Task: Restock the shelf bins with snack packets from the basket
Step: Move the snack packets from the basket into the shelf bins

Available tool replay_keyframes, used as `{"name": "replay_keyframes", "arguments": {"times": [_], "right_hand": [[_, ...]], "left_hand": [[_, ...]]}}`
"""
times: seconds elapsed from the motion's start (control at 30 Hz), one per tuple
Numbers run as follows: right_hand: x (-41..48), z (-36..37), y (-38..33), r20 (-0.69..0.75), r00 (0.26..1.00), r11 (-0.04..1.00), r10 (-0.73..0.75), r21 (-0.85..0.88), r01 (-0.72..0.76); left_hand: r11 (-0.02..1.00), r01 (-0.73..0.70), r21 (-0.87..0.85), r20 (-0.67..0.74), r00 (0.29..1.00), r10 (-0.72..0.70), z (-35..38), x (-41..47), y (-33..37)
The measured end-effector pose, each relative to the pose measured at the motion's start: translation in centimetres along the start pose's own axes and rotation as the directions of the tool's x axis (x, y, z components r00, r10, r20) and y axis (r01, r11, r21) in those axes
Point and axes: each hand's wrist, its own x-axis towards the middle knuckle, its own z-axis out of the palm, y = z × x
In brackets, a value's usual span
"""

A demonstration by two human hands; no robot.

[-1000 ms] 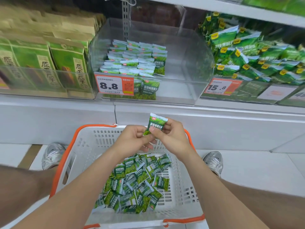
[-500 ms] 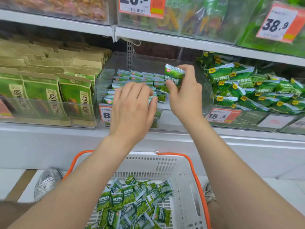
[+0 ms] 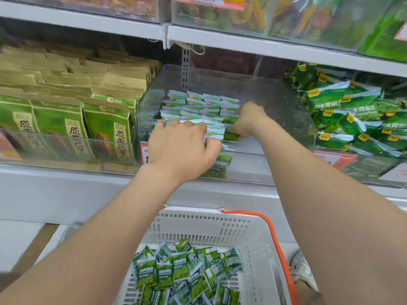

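bin (image 3: 283, 100) right half seemingly free, shelf (image 3: 264, 47) above

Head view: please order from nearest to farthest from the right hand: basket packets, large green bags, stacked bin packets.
1. Stacked bin packets, centre, touching the right hand.
2. Large green bags, neighbouring bin on the right.
3. Basket packets, far below.

A white upper shelf (image 3: 264, 47) runs across the top, carrying clear boxes of dried fruit and a white and orange price tag (image 3: 209, 1). A slotted metal post (image 3: 185, 69) stands against the dark back wall. On the lower shelf (image 3: 66, 194), rows of brown and green paper bags (image 3: 105, 119) stand upright at the left, and glossy green bags (image 3: 343, 111) lie heaped at the right above another price tag (image 3: 334, 159). The pale floor (image 3: 19, 238) has a brown strip (image 3: 37, 243). The light is bright and even.
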Motion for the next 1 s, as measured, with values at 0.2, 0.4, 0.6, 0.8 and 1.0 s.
{"name": "replay_keyframes", "arguments": {"times": [0.2, 0.4, 0.6, 0.8, 1.0], "right_hand": [[-0.3, 0.5, 0.3, -0.114, 0.993, 0.999, -0.024, -0.030, 0.021], [-1.4, 0.2, 0.2, 0.016, 0.997, 0.993, -0.078, -0.091, 0.079], [-4.5, -1.7, 1.0, 0.049, 0.998, 0.995, -0.043, 0.088, 0.039], [-11.2, -0.5, 1.0, -0.602, 0.763, 0.942, -0.236, 0.052, 0.332], [-17.6, 5.7, 3.1, -0.738, 0.436, 0.773, -0.515, -0.180, 0.608]], "left_hand": [[1.000, -0.014, -0.007, -0.027, 1.000, 0.014, 0.0, -0.3, 0.0], [0.998, 0.000, -0.065, 0.004, 1.000, 0.000, -0.5, -0.5, 0.0], [0.997, 0.001, -0.074, -0.072, 0.997, -0.006, -0.8, -0.8, -0.1], [0.982, -0.131, -0.134, -0.341, 0.937, 0.078, -0.6, -2.6, 1.1], [0.908, -0.320, -0.271, -0.495, 0.855, 0.154, 2.7, -8.6, 1.9]]}}
